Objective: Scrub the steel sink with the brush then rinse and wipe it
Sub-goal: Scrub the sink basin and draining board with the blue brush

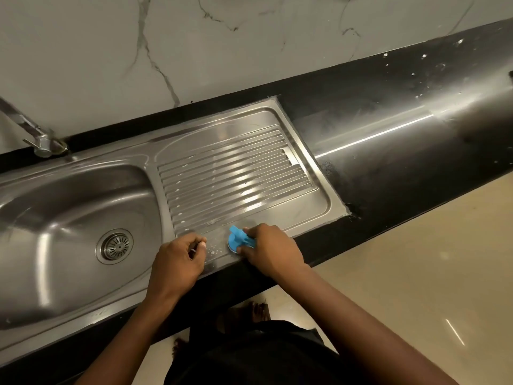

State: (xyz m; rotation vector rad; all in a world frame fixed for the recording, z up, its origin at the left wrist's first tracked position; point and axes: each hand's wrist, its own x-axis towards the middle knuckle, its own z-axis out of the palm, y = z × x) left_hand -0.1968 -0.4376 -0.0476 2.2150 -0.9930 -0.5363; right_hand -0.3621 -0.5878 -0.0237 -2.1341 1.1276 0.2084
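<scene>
The right hand (273, 250) grips the blue brush (238, 240) on the sink (319, 195); left hand (177, 262) fingers curled, possibly holding something.

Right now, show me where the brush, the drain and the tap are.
Brush (240, 240): head view, on its blue handle.
Drain (114, 246): head view, on the middle of its strainer.
Tap (42, 147): head view, on its base.

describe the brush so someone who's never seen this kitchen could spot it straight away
Find the steel sink set in the black counter; right of its bowl lies the ribbed drainboard. On the flat strip along the drainboard's near edge, the right hand grips the brush. It is small, round and bright blue, the only coloured thing on all that grey steel.
</scene>
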